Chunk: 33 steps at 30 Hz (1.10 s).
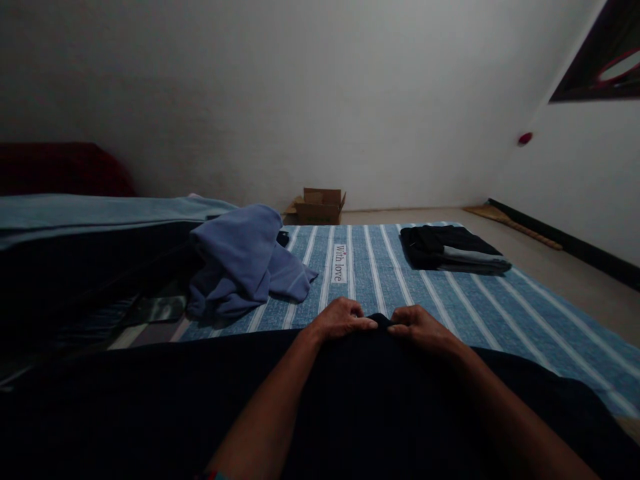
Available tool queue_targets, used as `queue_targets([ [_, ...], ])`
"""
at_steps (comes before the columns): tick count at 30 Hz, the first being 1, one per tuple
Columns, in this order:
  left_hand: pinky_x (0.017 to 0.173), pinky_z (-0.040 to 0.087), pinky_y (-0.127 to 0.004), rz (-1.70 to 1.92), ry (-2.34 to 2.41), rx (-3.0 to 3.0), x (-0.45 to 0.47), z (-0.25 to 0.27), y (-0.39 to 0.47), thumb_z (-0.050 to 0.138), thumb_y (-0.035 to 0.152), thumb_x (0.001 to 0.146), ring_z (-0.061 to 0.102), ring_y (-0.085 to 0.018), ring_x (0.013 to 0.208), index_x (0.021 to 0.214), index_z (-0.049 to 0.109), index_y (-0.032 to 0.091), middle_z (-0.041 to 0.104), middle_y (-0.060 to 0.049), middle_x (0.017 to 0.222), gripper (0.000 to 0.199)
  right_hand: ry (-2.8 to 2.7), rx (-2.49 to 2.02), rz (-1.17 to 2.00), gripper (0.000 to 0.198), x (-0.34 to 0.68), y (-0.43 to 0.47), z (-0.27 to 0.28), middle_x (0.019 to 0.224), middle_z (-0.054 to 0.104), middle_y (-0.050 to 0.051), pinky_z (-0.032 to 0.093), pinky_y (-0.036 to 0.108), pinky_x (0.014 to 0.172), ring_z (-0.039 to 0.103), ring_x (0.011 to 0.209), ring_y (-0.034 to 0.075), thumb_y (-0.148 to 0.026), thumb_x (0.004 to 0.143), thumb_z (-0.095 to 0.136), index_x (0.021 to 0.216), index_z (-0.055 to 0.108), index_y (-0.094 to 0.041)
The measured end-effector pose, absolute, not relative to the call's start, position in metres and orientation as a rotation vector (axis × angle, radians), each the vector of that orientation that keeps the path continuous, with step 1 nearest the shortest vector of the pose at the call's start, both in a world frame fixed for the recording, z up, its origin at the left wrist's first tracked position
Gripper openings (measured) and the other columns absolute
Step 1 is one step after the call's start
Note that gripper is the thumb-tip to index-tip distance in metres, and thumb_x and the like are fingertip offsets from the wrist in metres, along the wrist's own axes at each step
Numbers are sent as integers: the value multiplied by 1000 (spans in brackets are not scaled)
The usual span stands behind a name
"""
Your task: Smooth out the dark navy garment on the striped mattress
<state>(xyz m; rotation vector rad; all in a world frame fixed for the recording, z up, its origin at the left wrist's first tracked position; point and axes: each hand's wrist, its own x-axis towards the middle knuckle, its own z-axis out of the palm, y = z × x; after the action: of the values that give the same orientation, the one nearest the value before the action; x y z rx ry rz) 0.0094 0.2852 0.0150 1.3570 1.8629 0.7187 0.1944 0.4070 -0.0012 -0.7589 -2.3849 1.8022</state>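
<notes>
A large dark garment (370, 400) spreads across the near side of the bed; its exact kind is hard to make out in the dim light. My left hand (343, 319) pinches its far edge between thumb and fingers. Close beside it, my right hand (417, 325) grips the same edge, and a small fold of cloth rises between the two. Beyond them lies a striped blue bedsheet (373, 267) with a "With love" patch. A crumpled blue-purple cloth (240, 260) rests ahead and to the left.
Folded dark and grey clothes (453, 250) are stacked on the bed's far right. Light blue fabric (110, 210) lies over dark clothing at left. An open cardboard box (319, 208) stands by the wall. A rolled mat (515, 223) is on the floor at right.
</notes>
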Motion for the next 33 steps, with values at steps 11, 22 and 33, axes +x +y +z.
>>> queue_targets([
  [11,59,38,-23,567,1776,1387,-10,22,269,68,49,63,55,-16,70,85,65,18,60,1,74,39,-2343,-769,1871,18,195,405,-7,62,52,-2,35,23,49,48,55,11,-34,72,59,72,54,-17],
  [22,52,33,-23,726,1818,1289,-14,6,259,61,43,66,48,-13,58,68,59,16,52,4,59,27,-2508,-693,1585,19,195,406,-16,64,51,-1,35,24,53,48,60,13,-35,78,51,71,55,-18],
  [33,53,32,-22,721,1868,1348,-13,4,258,52,44,75,45,-12,58,62,53,17,48,4,58,30,-2709,-811,1046,23,193,405,-15,74,63,5,35,31,64,57,71,20,-38,83,48,84,64,-21],
])
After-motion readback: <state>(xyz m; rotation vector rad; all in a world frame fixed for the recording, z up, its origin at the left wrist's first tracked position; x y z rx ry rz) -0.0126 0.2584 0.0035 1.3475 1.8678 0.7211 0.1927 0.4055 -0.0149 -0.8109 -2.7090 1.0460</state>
